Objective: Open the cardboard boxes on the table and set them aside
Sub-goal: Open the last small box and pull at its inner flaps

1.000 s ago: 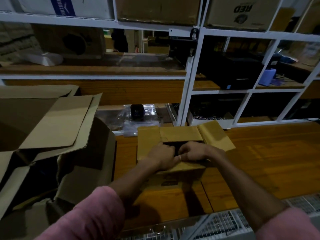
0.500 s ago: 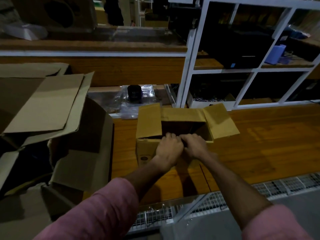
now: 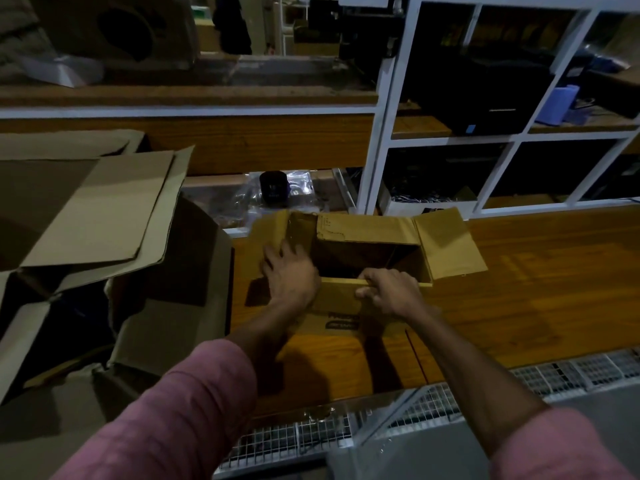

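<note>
Standing on a wooden table, one small cardboard box sits near the middle of the view with its top open. Three of its flaps are plainly visible: a left flap standing up and leaning outward, a far flap folded back, and a right flap splayed outward to the right. The inside of the box is dark, and its contents cannot be made out.

Two bare hands reach in from the near edge, both arms in pink sleeves. The left hand lies flat with its fingers spread against the inner face of the left flap. The right hand has its fingers curled over the near top edge of the box, gripping that rim. The two hands are apart, not touching each other.

To the left of the table sits a loose heap of larger opened cartons; how many there are cannot be told. Beyond the box, on a lower ledge, one dark cylindrical object rests on crinkled clear plastic. A white-framed shelving unit rises at the far side. One wire mesh panel runs along the near edge of the table.
</note>
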{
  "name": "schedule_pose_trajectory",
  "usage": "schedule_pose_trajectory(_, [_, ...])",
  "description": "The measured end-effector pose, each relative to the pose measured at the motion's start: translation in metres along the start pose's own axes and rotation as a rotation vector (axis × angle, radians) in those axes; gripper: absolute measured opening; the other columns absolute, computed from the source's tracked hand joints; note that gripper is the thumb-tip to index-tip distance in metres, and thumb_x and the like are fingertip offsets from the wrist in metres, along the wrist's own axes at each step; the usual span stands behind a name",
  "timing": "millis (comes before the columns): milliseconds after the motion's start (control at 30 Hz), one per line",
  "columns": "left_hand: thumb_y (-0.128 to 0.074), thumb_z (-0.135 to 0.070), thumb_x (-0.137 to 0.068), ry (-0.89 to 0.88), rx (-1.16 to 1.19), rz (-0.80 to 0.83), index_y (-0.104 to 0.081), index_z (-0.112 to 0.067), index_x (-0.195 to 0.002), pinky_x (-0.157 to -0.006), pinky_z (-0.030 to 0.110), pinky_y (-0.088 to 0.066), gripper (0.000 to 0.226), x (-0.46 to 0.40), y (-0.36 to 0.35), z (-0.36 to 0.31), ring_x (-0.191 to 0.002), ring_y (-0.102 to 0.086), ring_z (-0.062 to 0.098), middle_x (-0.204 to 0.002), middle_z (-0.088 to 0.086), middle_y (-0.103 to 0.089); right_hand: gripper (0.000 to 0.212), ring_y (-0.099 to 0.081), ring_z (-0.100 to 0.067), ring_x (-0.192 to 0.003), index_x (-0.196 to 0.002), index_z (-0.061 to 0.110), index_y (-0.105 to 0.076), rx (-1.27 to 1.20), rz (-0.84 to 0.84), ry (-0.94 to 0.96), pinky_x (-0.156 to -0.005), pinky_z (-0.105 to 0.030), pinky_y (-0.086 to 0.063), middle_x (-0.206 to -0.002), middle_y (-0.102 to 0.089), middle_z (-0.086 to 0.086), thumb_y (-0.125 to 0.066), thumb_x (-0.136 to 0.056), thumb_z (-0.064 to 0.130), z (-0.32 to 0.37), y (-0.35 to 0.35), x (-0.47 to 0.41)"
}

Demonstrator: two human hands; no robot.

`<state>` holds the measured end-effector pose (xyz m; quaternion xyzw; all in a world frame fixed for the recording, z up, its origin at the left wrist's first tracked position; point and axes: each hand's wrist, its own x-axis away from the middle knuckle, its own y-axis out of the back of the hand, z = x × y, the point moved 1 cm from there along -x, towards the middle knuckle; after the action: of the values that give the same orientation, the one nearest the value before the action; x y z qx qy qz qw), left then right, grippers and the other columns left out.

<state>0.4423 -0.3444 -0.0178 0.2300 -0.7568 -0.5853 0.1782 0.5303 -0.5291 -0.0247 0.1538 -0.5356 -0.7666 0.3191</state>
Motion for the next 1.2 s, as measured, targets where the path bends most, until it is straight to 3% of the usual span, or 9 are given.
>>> schedule_pose_trajectory(267, [-0.069, -0.018, -0.092, 0.145, 0.192, -0.082, -0.040, -0.009, -0.139, -0.090, 0.042, -0.055, 0.056, -0.001, -0.003, 0.014, -0.111, -0.056, 0.037, -0.148, 0.016, -0.028, 0.013, -0.056, -0.006, -0.096, -0.110, 0.042, -0.065, -0.009, 0.047, 0.020, -0.095, -0.038, -0.039, -0.098, -0.064, 0.017, -0.061, -0.097, 0.038, -0.005, 0.010, 0.010])
schedule_pose_trajectory(400, [-0.055, -0.019, -0.102, 0.271, 0.389, -0.072, -0.041, -0.010, -0.139, -0.085, 0.037, -0.053, 0.041, -0.003, -0.006, 0.024, -0.108, -0.060, 0.031, -0.137, 0.015, -0.045, 0.008, -0.057, -0.006, -0.093, -0.101, 0.046, -0.061, 0.002, 0.059, 0.038, -0.086, -0.034, -0.038, -0.094, -0.064, 0.018, -0.061, -0.097, 0.039, -0.009, 0.012, 0.015])
schedule_pose_trajectory(567, [-0.056, -0.015, -0.100, 0.270, 0.361, -0.122, -0.047, -0.014, -0.134, -0.081, 0.035, -0.047, 0.035, -0.001, -0.008, 0.020, -0.107, -0.061, 0.027, -0.127, 0.009, -0.054, 0.014, -0.056, -0.006, -0.092, -0.110, 0.044, -0.065, 0.002, 0.034, 0.033, -0.086, -0.034, -0.039, -0.095, -0.064, 0.018, -0.061, -0.097, 0.043, -0.009, 0.010, 0.018])
schedule_pose_trajectory(667, [-0.056, -0.014, -0.099, 0.272, 0.361, -0.133, -0.050, -0.016, -0.128, -0.083, 0.041, -0.054, 0.030, -0.001, -0.009, 0.020, -0.101, -0.062, 0.025, -0.118, 0.007, -0.058, 0.016, -0.059, -0.007, -0.093, -0.112, 0.041, -0.066, -0.007, 0.014, 0.032, -0.091, -0.036, -0.041, -0.096, -0.068, 0.016, -0.060, -0.097, 0.043, -0.008, 0.008, 0.022])
schedule_pose_trajectory(767, [-0.058, -0.014, -0.099, 0.269, 0.338, -0.138, -0.050, -0.015, -0.129, -0.079, 0.037, -0.054, 0.031, 0.001, -0.012, 0.020, -0.098, -0.063, 0.023, -0.118, 0.008, -0.059, 0.022, -0.059, -0.007, -0.091, -0.117, 0.037, -0.065, 0.003, 0.007, 0.067, -0.094, -0.037, -0.040, -0.096, -0.067, 0.016, -0.057, -0.099, 0.045, -0.008, 0.008, 0.026])
schedule_pose_trajectory(867, [-0.062, -0.017, -0.097, 0.215, 0.251, -0.138, -0.045, -0.011, -0.137, -0.089, 0.042, -0.053, 0.043, 0.004, -0.010, 0.017, -0.113, -0.058, 0.030, -0.132, 0.014, -0.052, 0.027, -0.060, -0.008, -0.094, -0.112, 0.035, -0.066, -0.006, 0.013, 0.084, -0.097, -0.039, -0.034, -0.095, -0.065, 0.017, -0.046, -0.102, 0.051, -0.009, 0.008, 0.027])
schedule_pose_trajectory(967, [-0.059, -0.020, -0.097, 0.091, 0.037, -0.223, -0.042, -0.009, -0.141, -0.104, 0.052, -0.042, 0.048, 0.008, -0.002, 0.011, -0.128, -0.045, 0.036, -0.142, 0.017, -0.044, 0.048, -0.060, -0.009, -0.085, -0.087, 0.031, -0.063, -0.080, -0.023, 0.036, -0.095, -0.040, -0.036, -0.084, -0.064, 0.014, -0.027, -0.105, 0.057, -0.008, 0.007, 0.025])
schedule_pose_trajectory(1033, [-0.061, -0.019, -0.095, -0.042, -0.056, -0.242, -0.046, -0.012, -0.138, -0.108, 0.052, -0.039, 0.046, 0.010, 0.000, 0.003, -0.132, -0.041, 0.035, -0.143, 0.015, -0.044, 0.050, -0.057, -0.010, -0.080, -0.080, 0.029, -0.059, -0.081, -0.041, -0.002, -0.089, -0.038, -0.040, -0.081, -0.061, 0.010, -0.026, -0.106, 0.056, -0.005, 0.007, 0.023])
schedule_pose_trajectory(1200, [-0.050, -0.026, -0.099, -0.236, -0.009, -0.193, -0.055, -0.015, -0.127, -0.102, 0.045, -0.042, 0.030, 0.012, -0.004, -0.028, -0.125, -0.045, 0.029, -0.134, 0.009, -0.051, 0.031, -0.057, -0.014, -0.093, -0.106, 0.027, -0.064, -0.096, 0.026, -0.086, -0.084, -0.039, -0.039, -0.097, -0.062, 0.007, -0.038, -0.105, 0.045, 0.002, 0.010, 0.000])
